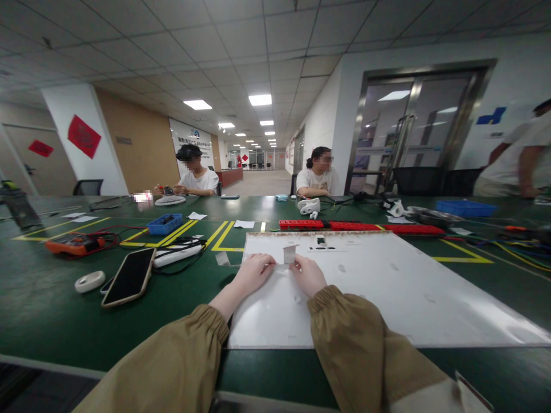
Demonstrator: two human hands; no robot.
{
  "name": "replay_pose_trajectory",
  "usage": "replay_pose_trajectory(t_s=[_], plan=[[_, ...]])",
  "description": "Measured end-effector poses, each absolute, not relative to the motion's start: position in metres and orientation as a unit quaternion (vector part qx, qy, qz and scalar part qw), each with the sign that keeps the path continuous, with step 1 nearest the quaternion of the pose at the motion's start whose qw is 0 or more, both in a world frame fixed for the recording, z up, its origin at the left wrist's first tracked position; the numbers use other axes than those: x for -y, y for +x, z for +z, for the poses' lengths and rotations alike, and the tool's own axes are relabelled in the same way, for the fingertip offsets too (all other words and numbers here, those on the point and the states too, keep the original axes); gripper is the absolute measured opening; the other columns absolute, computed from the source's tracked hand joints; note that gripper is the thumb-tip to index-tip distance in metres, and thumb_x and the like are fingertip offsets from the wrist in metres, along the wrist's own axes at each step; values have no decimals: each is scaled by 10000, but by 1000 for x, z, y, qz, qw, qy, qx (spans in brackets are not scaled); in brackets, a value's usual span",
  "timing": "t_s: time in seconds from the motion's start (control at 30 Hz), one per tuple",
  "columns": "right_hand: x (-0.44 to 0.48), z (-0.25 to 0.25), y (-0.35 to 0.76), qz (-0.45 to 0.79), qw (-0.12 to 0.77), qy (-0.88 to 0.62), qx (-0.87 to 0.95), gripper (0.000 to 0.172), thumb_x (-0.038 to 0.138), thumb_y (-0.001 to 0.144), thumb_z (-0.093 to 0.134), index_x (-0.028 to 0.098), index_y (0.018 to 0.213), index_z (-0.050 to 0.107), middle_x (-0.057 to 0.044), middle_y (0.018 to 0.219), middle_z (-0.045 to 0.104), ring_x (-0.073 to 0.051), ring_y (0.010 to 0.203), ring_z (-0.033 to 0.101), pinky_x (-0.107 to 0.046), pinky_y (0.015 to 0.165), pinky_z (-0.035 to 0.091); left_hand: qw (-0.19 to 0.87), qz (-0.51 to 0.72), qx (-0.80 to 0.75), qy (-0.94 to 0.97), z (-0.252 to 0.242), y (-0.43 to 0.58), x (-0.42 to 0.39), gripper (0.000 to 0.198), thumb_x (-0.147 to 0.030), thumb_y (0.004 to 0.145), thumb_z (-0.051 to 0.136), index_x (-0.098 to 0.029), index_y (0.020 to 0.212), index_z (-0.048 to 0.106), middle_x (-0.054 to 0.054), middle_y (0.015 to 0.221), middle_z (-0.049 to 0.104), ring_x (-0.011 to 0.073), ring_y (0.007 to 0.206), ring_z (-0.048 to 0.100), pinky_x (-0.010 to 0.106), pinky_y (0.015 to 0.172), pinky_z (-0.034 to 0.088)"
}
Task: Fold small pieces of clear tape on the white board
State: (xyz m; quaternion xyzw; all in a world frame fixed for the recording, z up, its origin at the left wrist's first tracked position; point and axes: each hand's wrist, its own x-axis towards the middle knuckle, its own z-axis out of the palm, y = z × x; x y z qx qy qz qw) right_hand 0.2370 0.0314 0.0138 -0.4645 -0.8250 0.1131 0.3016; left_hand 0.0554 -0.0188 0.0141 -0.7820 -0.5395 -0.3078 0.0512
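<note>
A large white panel (370, 287) lies flat on the green table, and both hands are over its left part. My left hand (253, 271) is closed, its fingertips pinching one end of a thin clear strip (282, 268). Close beside it, my right hand (309, 275) is closed too, with thumb and fingers at the strip's other end. A small pale, ribbed-looking piece (290, 253) stands up at the right fingertips; its exact kind is too small to tell. Left of my left hand is a small translucent piece (222, 259).
Left on the green table (55, 310) are a phone (130, 276), a white round device (89, 281), a white power strip (178, 252), an orange multimeter (75, 243) and a blue tray (165, 223). Red strips (353, 226) lie behind the panel. Two people sit opposite; another stands right.
</note>
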Motion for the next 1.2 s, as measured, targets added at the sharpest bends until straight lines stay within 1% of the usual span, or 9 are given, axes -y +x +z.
replay_pose_trajectory(t_s=[0.23,0.43,0.67,0.73,0.8,0.9,1.0,1.1,1.2], plan=[[-28,18,237,122,300,-461,826,180,175,823,455,214,890,618,-23,787,634,-148,718,550,-207,595,315,46,-289,568,-769,14,56,19,189,-247,901,421,-215,913,607,18,866,650,175,806,593,264,702,421],[-27,20,238,121,287,-441,842,218,153,831,442,203,945,621,-39,859,654,-158,779,576,-210,643,355,25,-255,581,-772,16,57,22,266,-322,919,370,-222,925,617,31,896,676,189,828,613,252,669,409],[-37,35,250,5,245,-398,884,375,-36,738,373,151,916,646,-84,967,655,-202,938,577,-278,794,382,10,-233,604,-762,22,59,24,457,-422,934,265,-204,859,659,65,855,686,212,824,615,257,653,397],[-42,45,258,4,308,-380,872,374,-33,738,378,141,933,645,-87,1011,648,-197,957,573,-291,833,393,-8,-238,608,-757,22,59,23,474,-431,931,257,-206,888,672,68,890,692,219,849,614,262,670,401],[-44,56,265,35,416,-346,840,324,20,785,386,152,936,641,-68,998,653,-181,931,582,-294,835,417,-32,-244,609,-754,22,58,23,480,-431,928,259,-206,896,682,64,887,697,215,843,615,260,671,402],[-34,78,271,87,553,-285,778,206,144,828,456,170,902,646,-41,933,664,-170,870,595,-304,812,450,-51,-243,611,-752,21,58,22,498,-435,922,273,-188,820,693,58,793,695,195,745,616,249,615,395],[-3,105,271,150,609,-248,739,161,231,827,532,182,934,644,-34,914,662,-159,806,601,-315,763,474,-27,-239,605,-759,18,57,21,424,-409,901,352,-182,796,695,56,766,692,191,716,617,249,605,405],[41,133,276,222,663,-136,702,171,247,875,487,215,972,624,-28,963,645,-129,791,607,-311,757,481,-3,-241,585,-775,17,55,20,237,-329,841,498,-206,871,698,45,883,702,205,839,625,266,719,441],[79,151,292,212,671,-76,706,241,315,935,389,251,1051,590,-31,1062,598,-127,893,595,-314,807,478,-20,-248,575,-780,16,52,18,198,-301,822,544,-226,929,693,25,963,698,203,933,614,277,823,444]])
